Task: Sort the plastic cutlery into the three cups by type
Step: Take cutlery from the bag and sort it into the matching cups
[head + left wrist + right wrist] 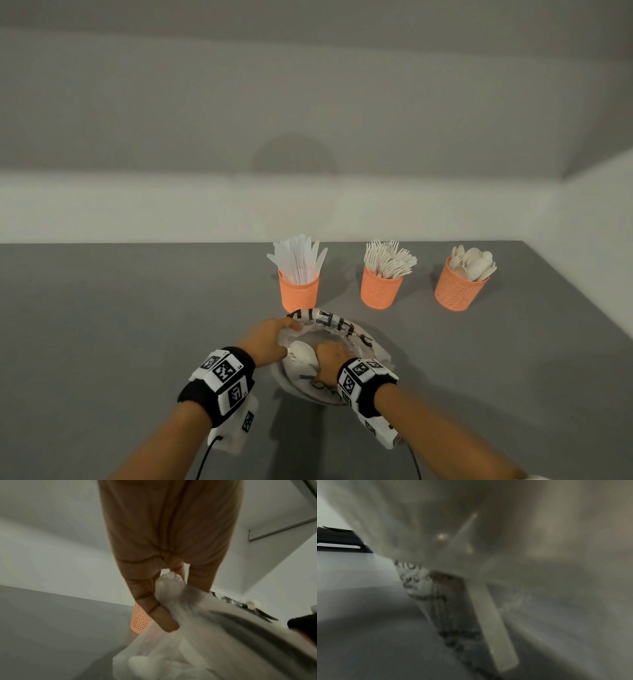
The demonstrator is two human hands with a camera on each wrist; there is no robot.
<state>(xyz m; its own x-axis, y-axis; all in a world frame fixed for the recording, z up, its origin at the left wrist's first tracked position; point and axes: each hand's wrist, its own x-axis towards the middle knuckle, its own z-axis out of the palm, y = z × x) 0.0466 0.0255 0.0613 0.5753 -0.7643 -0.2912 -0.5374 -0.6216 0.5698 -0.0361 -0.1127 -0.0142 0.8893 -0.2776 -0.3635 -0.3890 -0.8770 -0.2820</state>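
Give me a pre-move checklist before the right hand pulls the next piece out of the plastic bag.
1. Bag mouth held open: ok. The left hand grips the edge of the plastic bag.
2. Right hand in the bag: ok, it reaches inside.
3. Piece secured: cannot tell. A spoon lies by the right hand, but the grip is hidden and the right wrist view is blurred.
4. Spoon cup reachable: ok, upright at the right, already quite full.
5. Knife cup and fork cup upright: ok.

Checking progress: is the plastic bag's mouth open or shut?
Open: left hand holds the plastic bag rim apart, right hand reaches inside.
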